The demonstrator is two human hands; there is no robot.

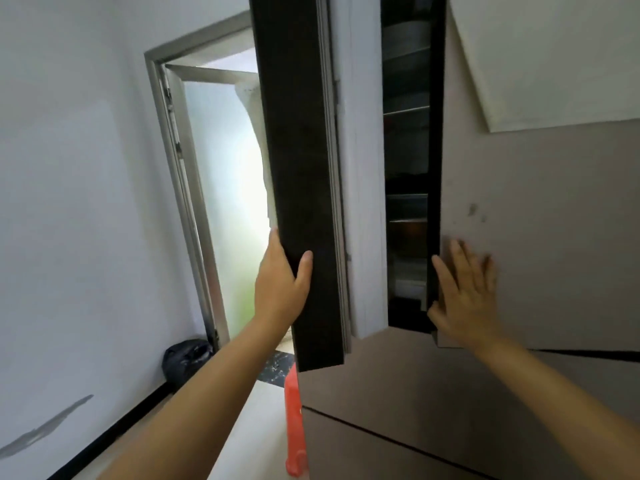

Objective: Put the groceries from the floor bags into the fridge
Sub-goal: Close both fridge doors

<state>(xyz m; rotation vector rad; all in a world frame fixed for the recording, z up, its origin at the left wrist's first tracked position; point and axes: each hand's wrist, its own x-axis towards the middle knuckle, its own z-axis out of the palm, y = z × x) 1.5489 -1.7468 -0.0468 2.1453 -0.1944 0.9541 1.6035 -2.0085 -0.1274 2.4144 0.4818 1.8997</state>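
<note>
The fridge has two upper doors. The left door (301,168) stands partly swung out, showing its dark edge and white inner lining. My left hand (282,282) grips that edge, thumb on the front and fingers behind. The right door (540,220), beige, is slightly ajar. My right hand (465,292) lies on it with fingers spread, near its dark left edge. Through the narrow gap between the doors I see dim shelves (405,202). No groceries show in either hand.
A beige lower drawer front (398,393) sits below the doors. A black bag (187,358) rests on the floor by the white wall, beside an open doorway (225,202) with bright light. An orange plastic object (294,424) stands at the fridge's left side.
</note>
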